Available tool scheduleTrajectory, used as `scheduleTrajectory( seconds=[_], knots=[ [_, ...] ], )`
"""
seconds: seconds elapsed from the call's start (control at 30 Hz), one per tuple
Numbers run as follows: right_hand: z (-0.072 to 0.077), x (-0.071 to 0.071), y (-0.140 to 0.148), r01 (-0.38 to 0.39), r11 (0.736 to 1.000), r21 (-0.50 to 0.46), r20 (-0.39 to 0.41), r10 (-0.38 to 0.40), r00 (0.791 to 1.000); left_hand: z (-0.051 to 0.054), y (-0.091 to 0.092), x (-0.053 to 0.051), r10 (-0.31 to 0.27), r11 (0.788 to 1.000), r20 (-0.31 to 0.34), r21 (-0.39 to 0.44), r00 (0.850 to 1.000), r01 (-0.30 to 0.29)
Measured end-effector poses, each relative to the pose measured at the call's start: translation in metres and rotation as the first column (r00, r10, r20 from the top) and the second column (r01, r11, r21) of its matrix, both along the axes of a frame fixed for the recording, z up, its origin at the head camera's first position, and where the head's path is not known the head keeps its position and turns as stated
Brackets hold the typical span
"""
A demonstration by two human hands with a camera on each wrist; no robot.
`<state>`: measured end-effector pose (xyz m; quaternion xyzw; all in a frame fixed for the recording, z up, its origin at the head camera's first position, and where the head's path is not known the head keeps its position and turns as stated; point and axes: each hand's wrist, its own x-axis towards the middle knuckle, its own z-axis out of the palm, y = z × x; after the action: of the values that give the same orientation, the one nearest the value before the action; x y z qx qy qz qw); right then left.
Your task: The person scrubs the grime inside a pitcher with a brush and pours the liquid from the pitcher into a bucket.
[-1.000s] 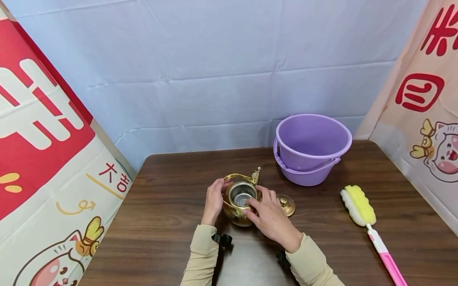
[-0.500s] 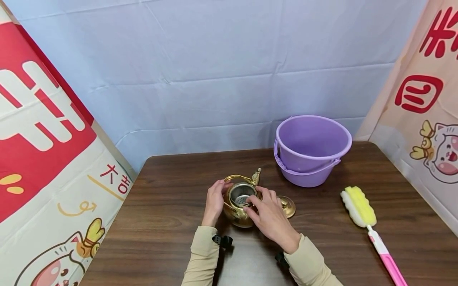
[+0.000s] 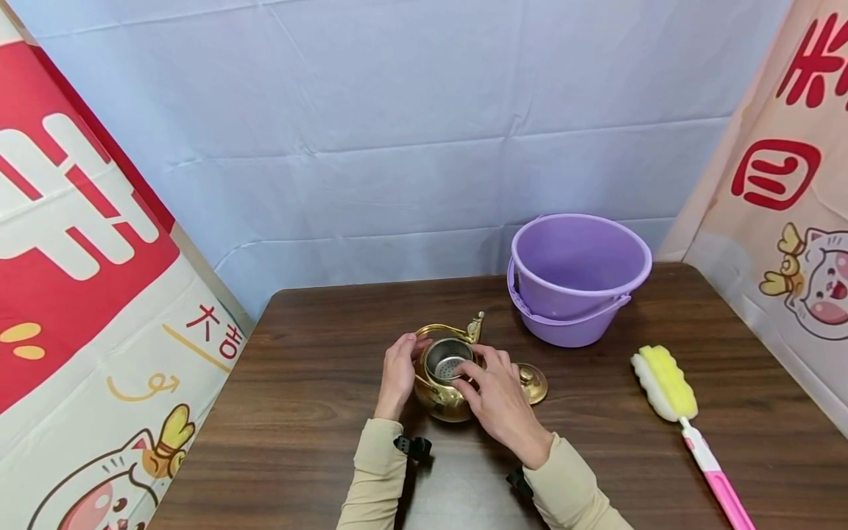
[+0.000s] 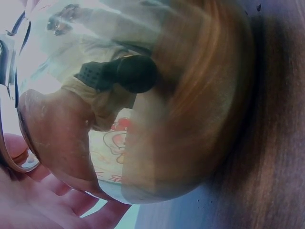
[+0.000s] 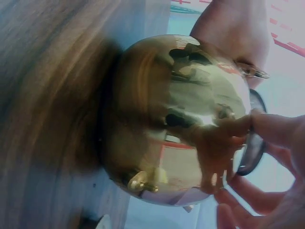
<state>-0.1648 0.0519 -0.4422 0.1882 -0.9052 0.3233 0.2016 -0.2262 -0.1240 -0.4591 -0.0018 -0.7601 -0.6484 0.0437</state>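
Note:
A shiny gold-coloured teapot stands on the table, its lid off. Inside its round mouth sits a metal strainer with a perforated bottom. My left hand holds the pot's left side, fingers curved round the body near the handle's base. At the mouth's right edge, my right hand pinches the strainer's rim with thumb and finger; other fingers touch the pot. The arched handle lies toward the back, beside the spout. Just right of my right hand rests the gold lid.
A purple bucket with its handle hanging down stands at the back right. Farther right lies a yellow and white sponge brush with a pink handle. Printed cloths hang on both sides, and a pale blue cloth at the back.
My right thumb and fingertips have shifted slightly at the strainer's rim. The teapot and left hand stay nearly in place.

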Motion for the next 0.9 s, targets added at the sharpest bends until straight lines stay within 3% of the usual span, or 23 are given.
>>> scheduleTrajectory(
  seconds=[0.4, 0.47, 0.7, 0.9],
  knots=[
    [0.003, -0.004, 0.003, -0.049, 0.991, -0.125, -0.127, 0.033, 0.991, -0.002, -0.001, 0.002, 0.032, 0.998, -0.022, -0.047, 0.999, -0.033],
    [0.004, -0.004, 0.004, -0.051, 0.99, -0.133, -0.13, 0.034, 0.991, 0.002, -0.001, 0.004, 0.028, 0.999, -0.021, -0.044, 0.999, -0.029],
    [0.011, -0.003, 0.01, -0.02, 0.992, -0.127, -0.113, 0.005, 0.994, 0.034, 0.006, 0.022, -0.006, 0.999, -0.02, -0.036, 1.0, 0.006],
    [0.014, -0.004, 0.015, 0.016, 0.993, -0.117, -0.072, -0.024, 0.997, 0.036, 0.007, 0.024, -0.01, 1.0, -0.024, -0.009, 1.0, 0.01]
  ],
)
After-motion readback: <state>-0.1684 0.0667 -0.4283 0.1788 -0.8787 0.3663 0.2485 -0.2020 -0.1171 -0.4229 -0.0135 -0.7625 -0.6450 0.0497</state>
